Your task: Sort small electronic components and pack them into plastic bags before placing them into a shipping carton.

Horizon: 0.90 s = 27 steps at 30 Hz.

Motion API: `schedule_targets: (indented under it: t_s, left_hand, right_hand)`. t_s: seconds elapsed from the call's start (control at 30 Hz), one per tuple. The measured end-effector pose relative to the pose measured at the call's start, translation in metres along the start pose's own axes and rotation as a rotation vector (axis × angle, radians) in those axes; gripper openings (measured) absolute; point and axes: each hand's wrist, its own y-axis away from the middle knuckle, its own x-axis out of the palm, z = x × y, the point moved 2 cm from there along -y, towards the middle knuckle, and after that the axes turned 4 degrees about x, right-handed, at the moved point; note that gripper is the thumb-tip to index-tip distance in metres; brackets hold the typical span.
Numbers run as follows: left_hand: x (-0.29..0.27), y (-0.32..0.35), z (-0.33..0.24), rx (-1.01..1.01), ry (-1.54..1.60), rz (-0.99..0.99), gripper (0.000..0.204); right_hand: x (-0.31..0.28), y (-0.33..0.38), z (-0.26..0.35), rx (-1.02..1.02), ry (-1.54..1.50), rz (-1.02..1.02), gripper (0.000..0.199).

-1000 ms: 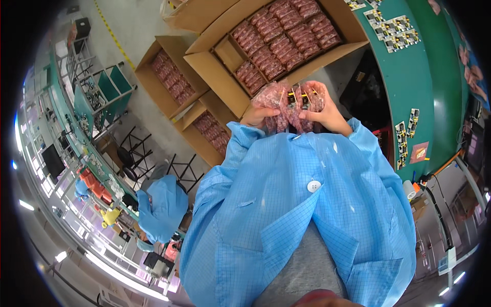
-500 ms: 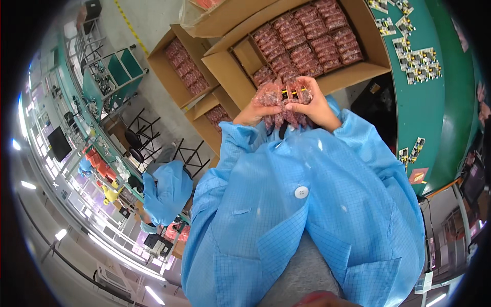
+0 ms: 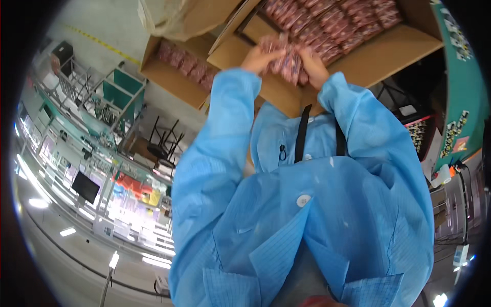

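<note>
Between my two hands is a bundle of pink bubble-wrap packs [image 3: 289, 64], held above the near wall of a large cardboard box [image 3: 381, 59]. My left hand [image 3: 260, 60] grips the bundle's left side, thumb pointing inward. On the other side my right hand [image 3: 315, 70] has its fingers wrapped round it. What is inside the wrap cannot be made out. Rows of similar pink packs [image 3: 340, 23] fill much of the box. At its left end a cardboard-lined gap [image 3: 261, 28] shows, next to the bundle.
Another cardboard box [image 3: 171, 79] with pink packs stands at the left, below a pale plastic bag [image 3: 163, 18]. On the right a green table [image 3: 468, 87] carries small circuit boards [image 3: 455, 133]. Dark stools [image 3: 162, 148] and a metal-framed cart [image 3: 120, 94] stand farther left.
Both hands have moved forward, away from my chest, carrying the bundle toward the left end of the large box. The whole view has shifted and turned.
</note>
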Motion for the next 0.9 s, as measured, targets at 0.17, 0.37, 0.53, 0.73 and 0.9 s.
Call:
schedule_targets:
  t_s: [0.17, 0.37, 0.53, 0.73, 0.9]
  left_hand:
    - [-0.176, -0.080, 0.097, -0.149, -0.675, -0.098, 0.076]
    - [-0.103, -0.096, 0.052, -0.359, -0.533, 0.116, 0.068]
    - [-0.078, -0.093, 0.017, -0.312, -0.538, 0.135, 0.061]
    - [-0.075, -0.106, 0.014, -0.237, -0.832, 0.212, 0.075]
    - [-0.102, -0.116, 0.037, -0.076, -0.939, 0.097, 0.088]
  right_hand:
    - [0.105, -0.037, -0.019, 0.091, -0.327, 0.364, 0.067]
    - [0.069, -0.062, -0.045, 0.058, -0.361, -0.017, 0.042]
    - [0.073, -0.084, -0.053, -0.040, -0.436, -0.032, 0.063]
    - [0.072, -0.088, -0.060, -0.241, -0.322, -0.214, 0.061]
    - [0.073, -0.076, -0.052, -0.087, -0.522, -0.049, 0.061]
